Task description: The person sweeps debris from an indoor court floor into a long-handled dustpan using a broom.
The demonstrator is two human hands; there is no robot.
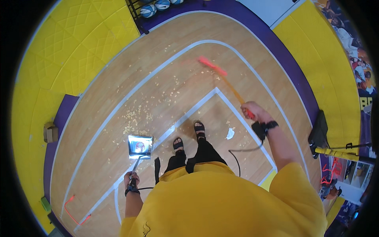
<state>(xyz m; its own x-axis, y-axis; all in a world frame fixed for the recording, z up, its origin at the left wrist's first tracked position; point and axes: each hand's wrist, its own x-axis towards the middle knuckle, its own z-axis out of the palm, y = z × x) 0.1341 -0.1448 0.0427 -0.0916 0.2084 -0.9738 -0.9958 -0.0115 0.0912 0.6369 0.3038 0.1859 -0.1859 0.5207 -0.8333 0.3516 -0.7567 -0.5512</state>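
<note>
My right hand [256, 112] is closed around the end of a broom's orange handle [234, 90], out to the right. The broom's pinkish-red head [212, 66] lies farther off over the wooden floor, slightly blurred. At the lower left my left hand [132, 180] grips the handle of a shiny dustpan [147, 143], which rests on the floor ahead of it. Bright reflections make the pan's contents hard to tell. Many small pale scraps [136, 116] lie scattered past the dustpan, thinning out toward the broom head.
A flat white piece [230, 133] lies right of my sandalled feet [199, 128]. A bent red frame [72, 213] sits at lower left, a cardboard box [50, 132] by the padded yellow wall [31, 114]. Basketballs [148, 11] fill a rack at the top; a black object [318, 134] stands right.
</note>
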